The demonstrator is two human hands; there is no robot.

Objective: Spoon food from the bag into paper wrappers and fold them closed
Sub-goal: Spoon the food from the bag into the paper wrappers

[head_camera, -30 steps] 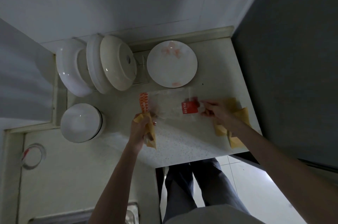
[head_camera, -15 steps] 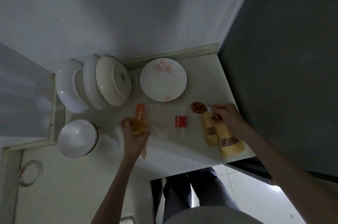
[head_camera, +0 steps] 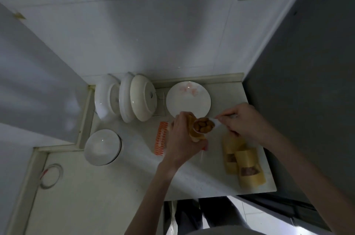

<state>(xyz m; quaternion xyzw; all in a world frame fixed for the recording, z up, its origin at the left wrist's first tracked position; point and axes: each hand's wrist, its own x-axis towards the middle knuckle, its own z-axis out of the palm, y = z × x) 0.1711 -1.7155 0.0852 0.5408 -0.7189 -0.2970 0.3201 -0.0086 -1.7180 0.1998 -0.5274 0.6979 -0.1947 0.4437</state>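
White ceramic bowl [head_camera: 102,147] sits upturned at the counter's left, with white dishes [head_camera: 132,98] stacked on edge behind it. Clear plastic bag with orange-printed strip [head_camera: 161,138] lies flat beside the left hand [head_camera: 180,138], which is closed around an open yellow paper wrapper [head_camera: 195,134]. Brown food pieces [head_camera: 202,125] fill a white spoon [head_camera: 216,121] at the wrapper's mouth, pinched by the right hand [head_camera: 242,121]. Round white plate [head_camera: 188,99] stands behind. Two folded yellow wrappers [head_camera: 244,163] lie rightmost.
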